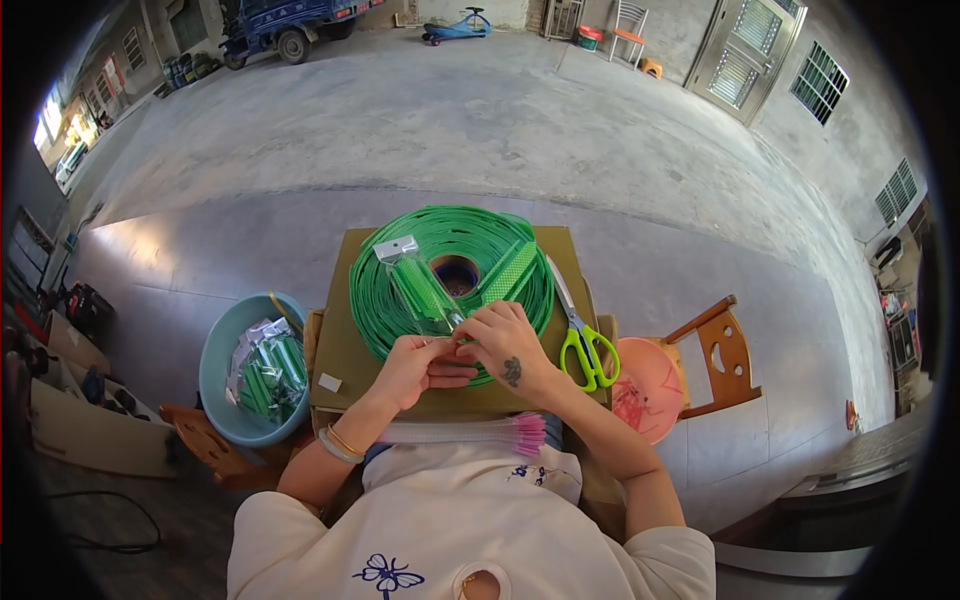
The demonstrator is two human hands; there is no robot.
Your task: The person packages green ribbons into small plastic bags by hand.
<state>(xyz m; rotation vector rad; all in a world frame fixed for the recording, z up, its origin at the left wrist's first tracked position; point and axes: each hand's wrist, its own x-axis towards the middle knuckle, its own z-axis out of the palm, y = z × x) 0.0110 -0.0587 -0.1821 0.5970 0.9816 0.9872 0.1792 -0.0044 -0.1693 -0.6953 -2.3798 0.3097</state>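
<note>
My left hand (428,365) and my right hand (503,345) meet over the front of a big coil of green strap (390,325). Both are closed, fingertips pinched together; what lies between them is too small to make out. Just beyond the fingertips, a clear packet (420,285) with a silver top and green dotted strip inside rests on the coil. A folded green dotted strip (510,270) lies to its right. Scissors (588,355) with lime-green handles are beside my right wrist. A bundle of thin clear strips with pink ends (528,434) lies close to my body.
The coil sits on an olive-brown board (345,395). At left stands a light-blue basin (215,345) of similar packets. A pink basin (660,370) with red strands is at right, by a wooden chair (725,355). A blue three-wheeled truck (290,20) is parked far off.
</note>
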